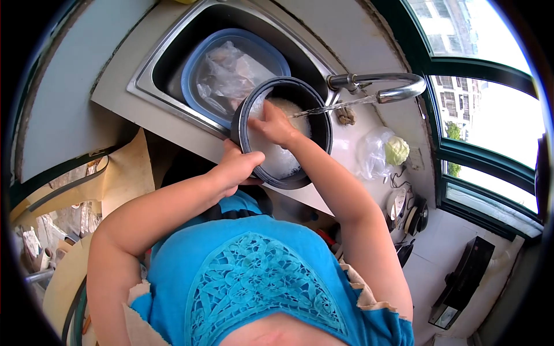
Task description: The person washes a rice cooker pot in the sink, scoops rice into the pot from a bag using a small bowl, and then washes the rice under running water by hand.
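Note:
A dark round rice cooker pot (321,131) is tilted over the sink's front edge, with white rice (283,161) and cloudy water inside. My left hand (238,164) grips the near left rim, thumb over the edge and fingers partly hidden behind the wall. My right hand (274,124) is down inside the pot among the rice, thumb apart from the other fingers; some fingertips are hidden. Water (323,108) runs from the curved metal faucet (401,89) into the pot, just beyond my right hand.
Behind the pot, a blue basin (199,46) with a plastic-wrapped item (236,69) sits in the metal sink (164,63). To the right are a ginger-like lump (346,115), a cabbage (397,151) in a plastic bag, and a green-framed window (485,66).

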{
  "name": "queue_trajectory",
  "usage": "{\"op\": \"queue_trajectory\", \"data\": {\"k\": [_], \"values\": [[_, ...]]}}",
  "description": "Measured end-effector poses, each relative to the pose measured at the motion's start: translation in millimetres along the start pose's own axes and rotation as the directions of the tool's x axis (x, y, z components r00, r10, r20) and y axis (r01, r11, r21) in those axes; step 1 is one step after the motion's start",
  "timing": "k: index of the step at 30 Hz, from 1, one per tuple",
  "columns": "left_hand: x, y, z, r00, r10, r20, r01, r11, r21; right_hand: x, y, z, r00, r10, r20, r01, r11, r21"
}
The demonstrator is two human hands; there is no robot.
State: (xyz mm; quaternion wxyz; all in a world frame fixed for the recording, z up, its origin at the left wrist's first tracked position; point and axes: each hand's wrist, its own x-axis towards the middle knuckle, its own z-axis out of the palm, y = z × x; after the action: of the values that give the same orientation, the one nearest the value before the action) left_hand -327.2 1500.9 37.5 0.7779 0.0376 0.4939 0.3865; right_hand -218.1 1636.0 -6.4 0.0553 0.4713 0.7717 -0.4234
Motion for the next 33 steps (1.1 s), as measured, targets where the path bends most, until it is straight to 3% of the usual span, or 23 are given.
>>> {"op": "queue_trajectory", "data": {"k": [1, 3, 5, 8, 11, 13, 14, 17, 20, 21, 23, 24, 25, 28, 32, 33], "values": [[2, -2, -1, 1.000, 0.001, 0.015, -0.001, 1.000, -0.007, -9, -27, -8, 0.984, 0.108, 0.140, -0.098, 0.993, -0.072], [7, -5, -4, 0.999, 0.002, 0.052, -0.001, 1.000, -0.018, -16, -16, 6, 0.968, -0.019, 0.251, -0.007, 0.995, 0.103], [-1, -2, 1, 1.000, 0.002, -0.013, -0.002, 0.999, -0.036, -21, 11, 18, 0.912, -0.092, 0.400, 0.011, 0.980, 0.199], [-3, -4, 1, 0.999, 0.010, -0.047, -0.012, 0.999, -0.043, -59, -24, -21, 0.793, -0.074, 0.605, 0.191, 0.973, -0.131], [-4, -6, -1, 0.999, 0.033, -0.030, -0.035, 0.998, -0.057, -76, -25, -61, 0.796, -0.240, 0.555, 0.404, 0.895, -0.192], [-8, -6, 0, 0.999, 0.047, -0.023, -0.048, 0.997, -0.064, -68, -16, -76, 0.907, -0.350, 0.233, 0.406, 0.874, -0.269], [-10, -5, 1, 0.998, 0.051, -0.023, -0.053, 0.997, -0.063, -58, -7, -79, 0.923, -0.375, 0.081, 0.380, 0.865, -0.328], [-8, -7, 0, 0.998, 0.060, -0.023, -0.061, 0.996, -0.061, -24, 30, -73, 0.989, -0.147, -0.028, 0.125, 0.916, -0.382], [-7, -6, 0, 0.998, 0.063, -0.032, -0.064, 0.997, -0.047, -21, 27, -61, 0.972, 0.228, 0.060, -0.228, 0.974, -0.004], [-7, -5, 0, 0.998, 0.061, -0.034, -0.062, 0.997, -0.038, -18, 30, -53, 0.962, 0.274, 0.003, -0.274, 0.962, 0.007], [-4, -5, -2, 0.999, 0.042, -0.007, -0.042, 0.999, -0.032, -15, 32, -50, 0.923, 0.342, 0.177, -0.373, 0.908, 0.192], [-3, -5, -2, 0.999, 0.035, 0.010, -0.035, 0.999, -0.030, -14, 28, -50, 0.895, 0.359, 0.263, -0.426, 0.863, 0.272], [-5, -4, -1, 0.999, 0.037, 0.000, -0.037, 0.999, -0.037, -21, 17, -44, 0.888, 0.331, 0.319, -0.455, 0.732, 0.507], [-8, -4, 1, 0.999, 0.044, -0.014, -0.045, 0.997, -0.056, -20, -3, -31, 0.833, 0.257, 0.490, -0.542, 0.558, 0.629], [-8, -9, -2, 0.998, 0.057, -0.031, -0.059, 0.997, -0.046, -23, -18, -8, 0.816, 0.161, 0.555, -0.530, 0.590, 0.609], [-9, -9, -2, 0.997, 0.056, -0.050, -0.058, 0.998, -0.037, -31, -33, -11, 0.804, 0.184, 0.566, -0.530, 0.654, 0.540]]}}
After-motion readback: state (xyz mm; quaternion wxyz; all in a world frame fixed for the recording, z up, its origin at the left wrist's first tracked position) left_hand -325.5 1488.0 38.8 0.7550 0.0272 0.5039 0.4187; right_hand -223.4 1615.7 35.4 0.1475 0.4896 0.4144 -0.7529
